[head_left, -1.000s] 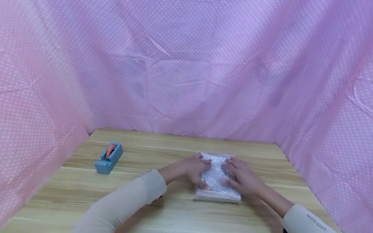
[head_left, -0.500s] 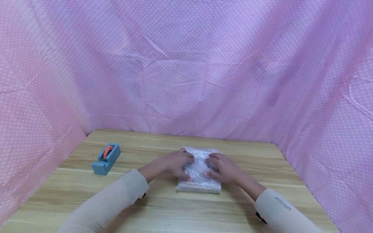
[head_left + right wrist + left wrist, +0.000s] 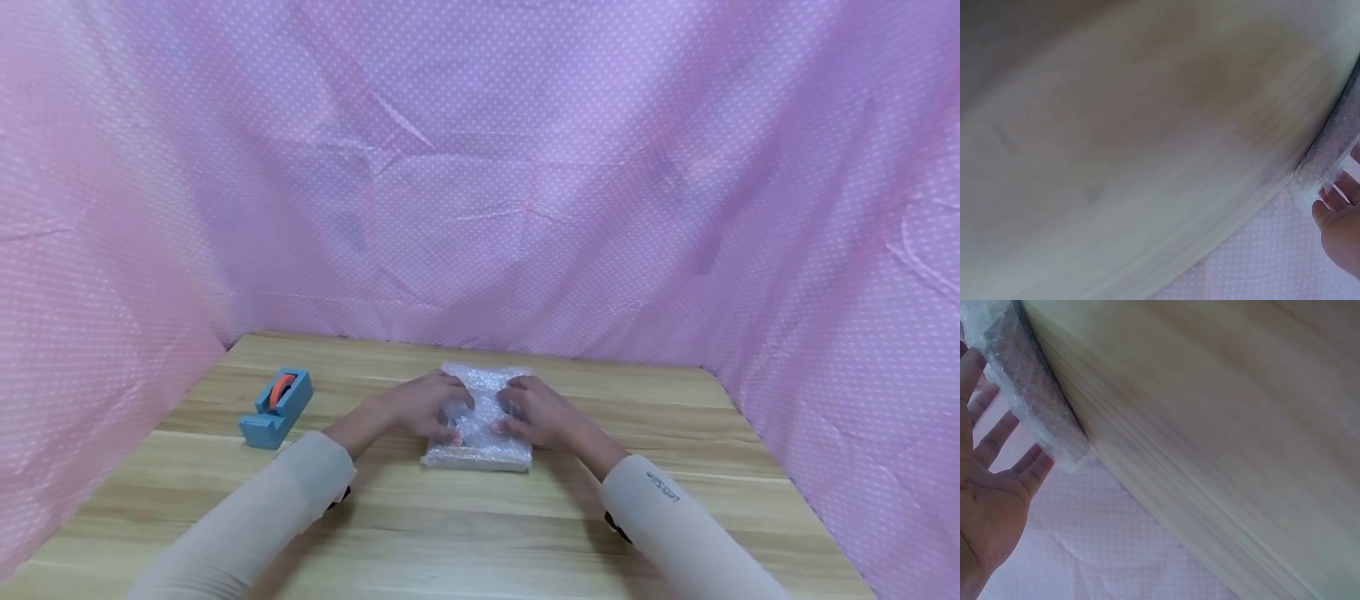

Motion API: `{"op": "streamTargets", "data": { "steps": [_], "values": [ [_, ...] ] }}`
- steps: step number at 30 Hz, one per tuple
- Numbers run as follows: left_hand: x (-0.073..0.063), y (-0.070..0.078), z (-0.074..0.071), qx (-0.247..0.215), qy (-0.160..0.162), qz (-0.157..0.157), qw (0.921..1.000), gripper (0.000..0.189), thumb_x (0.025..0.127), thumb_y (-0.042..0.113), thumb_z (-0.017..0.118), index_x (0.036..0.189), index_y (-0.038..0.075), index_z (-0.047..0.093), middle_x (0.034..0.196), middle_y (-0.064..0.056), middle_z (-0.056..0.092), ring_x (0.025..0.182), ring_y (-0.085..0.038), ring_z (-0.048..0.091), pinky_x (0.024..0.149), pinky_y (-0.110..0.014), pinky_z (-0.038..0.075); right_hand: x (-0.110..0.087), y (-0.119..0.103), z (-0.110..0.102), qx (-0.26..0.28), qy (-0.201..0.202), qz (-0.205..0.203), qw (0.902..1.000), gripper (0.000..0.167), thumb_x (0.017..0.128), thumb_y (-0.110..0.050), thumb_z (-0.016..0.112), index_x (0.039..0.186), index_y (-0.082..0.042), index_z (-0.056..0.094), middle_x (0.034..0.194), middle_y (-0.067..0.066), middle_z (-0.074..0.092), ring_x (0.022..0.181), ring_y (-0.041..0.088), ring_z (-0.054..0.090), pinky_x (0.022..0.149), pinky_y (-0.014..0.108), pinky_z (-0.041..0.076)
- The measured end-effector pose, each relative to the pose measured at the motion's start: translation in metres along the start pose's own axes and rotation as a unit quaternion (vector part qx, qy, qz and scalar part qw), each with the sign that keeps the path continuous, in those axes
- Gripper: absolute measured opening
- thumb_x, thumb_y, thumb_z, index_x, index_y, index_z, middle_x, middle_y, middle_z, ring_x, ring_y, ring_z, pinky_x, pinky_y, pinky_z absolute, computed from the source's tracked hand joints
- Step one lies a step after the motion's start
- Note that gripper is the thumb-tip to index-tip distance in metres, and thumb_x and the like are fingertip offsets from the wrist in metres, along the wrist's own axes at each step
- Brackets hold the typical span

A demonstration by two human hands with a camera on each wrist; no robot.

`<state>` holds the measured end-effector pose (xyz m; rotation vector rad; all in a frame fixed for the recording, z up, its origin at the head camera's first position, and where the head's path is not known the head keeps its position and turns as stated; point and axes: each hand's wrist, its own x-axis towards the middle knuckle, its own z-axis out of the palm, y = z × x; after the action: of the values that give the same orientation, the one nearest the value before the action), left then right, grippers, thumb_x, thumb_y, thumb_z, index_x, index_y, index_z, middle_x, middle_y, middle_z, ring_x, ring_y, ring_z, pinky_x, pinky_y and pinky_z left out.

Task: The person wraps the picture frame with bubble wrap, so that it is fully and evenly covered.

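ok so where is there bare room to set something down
Bare table shows between the blue tape dispenser and the left hand, right of the right hand, and nearer the wearer between the left sleeve and right sleeve. It's crowded around the bubble-wrapped package, with a hand on each side.

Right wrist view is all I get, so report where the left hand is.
Observer: The left hand reaches over the left side of the packet.
Operator: Now tell me what else stands on the table.
Observer: A tape dispenser, left of the packet and apart from it.
Operator: Give me the colour of its body.
Observer: Blue.
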<state>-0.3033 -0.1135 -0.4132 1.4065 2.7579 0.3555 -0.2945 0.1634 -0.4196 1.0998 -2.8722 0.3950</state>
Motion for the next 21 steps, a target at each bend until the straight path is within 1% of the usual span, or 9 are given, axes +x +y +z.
{"op": "streamTargets", "data": {
  "steps": [3,5,7,10,12,14,15,18,21],
  "values": [
    [-0.003,-0.003,-0.001,-0.014,-0.009,0.012,0.9998,0.050,0.089,0.046,0.077,0.131,0.020,0.070,0.137,-0.007,0.062,0.125,-0.028,0.053,0.108,-0.049,0.044,0.004,-0.001,0.003,0.000,-0.012,0.023,0.9997,0.060,0.096,-0.054,0.066,0.137,-0.011,0.063,0.147,0.025,0.052,0.138,0.042,0.046,0.115,0.057,0.037],
    [-0.004,-0.003,-0.001,-0.019,-0.022,0.012,0.9995,0.050,0.090,0.046,0.075,0.133,0.021,0.070,0.140,-0.011,0.060,0.129,-0.031,0.050,0.110,-0.051,0.043,0.005,-0.003,0.004,0.004,-0.017,0.033,0.9993,0.060,0.096,-0.054,0.065,0.139,-0.012,0.063,0.148,0.024,0.050,0.139,0.042,0.044,0.115,0.058,0.036],
    [-0.004,-0.004,-0.002,-0.022,-0.035,0.008,0.9991,0.050,0.091,0.046,0.074,0.135,0.023,0.068,0.142,-0.012,0.057,0.132,-0.033,0.048,0.110,-0.052,0.043,0.005,-0.004,0.004,0.006,-0.018,0.038,0.9991,0.061,0.097,-0.054,0.064,0.140,-0.012,0.062,0.150,0.023,0.049,0.140,0.041,0.044,0.115,0.058,0.036],
    [-0.004,-0.006,-0.003,-0.016,-0.058,-0.012,0.9981,0.052,0.091,0.050,0.073,0.138,0.029,0.065,0.147,-0.008,0.053,0.136,-0.031,0.042,0.111,-0.051,0.042,0.006,-0.003,0.002,0.005,-0.017,0.028,0.9994,0.061,0.098,-0.055,0.062,0.141,-0.011,0.060,0.151,0.023,0.048,0.140,0.041,0.043,0.115,0.058,0.036],
    [-0.002,-0.008,-0.003,-0.011,-0.067,-0.017,0.9976,0.054,0.091,0.054,0.071,0.140,0.032,0.064,0.147,-0.005,0.051,0.138,-0.030,0.040,0.111,-0.050,0.042,0.006,-0.001,0.000,0.000,-0.022,0.017,0.9996,0.062,0.101,-0.054,0.057,0.144,-0.010,0.057,0.152,0.023,0.047,0.141,0.041,0.043,0.115,0.058,0.035],
    [-0.002,-0.010,-0.004,-0.007,-0.074,-0.019,0.9970,0.055,0.091,0.056,0.070,0.141,0.034,0.062,0.148,-0.004,0.050,0.139,-0.029,0.038,0.112,-0.050,0.041,0.006,0.002,-0.003,0.003,-0.036,0.004,0.9993,0.066,0.103,-0.055,0.051,0.150,-0.009,0.051,0.155,0.023,0.043,0.144,0.041,0.039,0.117,0.057,0.033],
    [-0.001,-0.011,-0.004,-0.007,-0.076,-0.019,0.9969,0.056,0.091,0.057,0.069,0.142,0.034,0.062,0.148,-0.003,0.050,0.139,-0.028,0.038,0.112,-0.050,0.041,0.005,0.003,-0.005,0.009,-0.047,-0.001,0.9989,0.069,0.103,-0.055,0.051,0.153,-0.008,0.047,0.156,0.023,0.041,0.145,0.041,0.036,0.118,0.057,0.031],
    [-0.003,-0.012,-0.005,-0.009,-0.080,-0.022,0.9965,0.056,0.092,0.057,0.069,0.142,0.034,0.061,0.148,-0.002,0.050,0.139,-0.028,0.037,0.112,-0.049,0.040,0.003,0.009,-0.010,0.025,-0.076,-0.014,0.9967,0.080,0.099,-0.059,0.055,0.159,-0.009,0.036,0.161,0.022,0.033,0.150,0.041,0.028,0.120,0.058,0.026],
    [-0.005,-0.013,-0.006,-0.018,-0.077,-0.026,0.9966,0.056,0.092,0.055,0.070,0.142,0.033,0.062,0.149,-0.003,0.050,0.139,-0.029,0.037,0.112,-0.050,0.040,0.004,0.011,-0.012,0.031,-0.087,-0.031,0.9952,0.087,0.094,-0.060,0.063,0.159,-0.010,0.035,0.162,0.023,0.032,0.150,0.042,0.027,0.120,0.060,0.025]
  ]
}}
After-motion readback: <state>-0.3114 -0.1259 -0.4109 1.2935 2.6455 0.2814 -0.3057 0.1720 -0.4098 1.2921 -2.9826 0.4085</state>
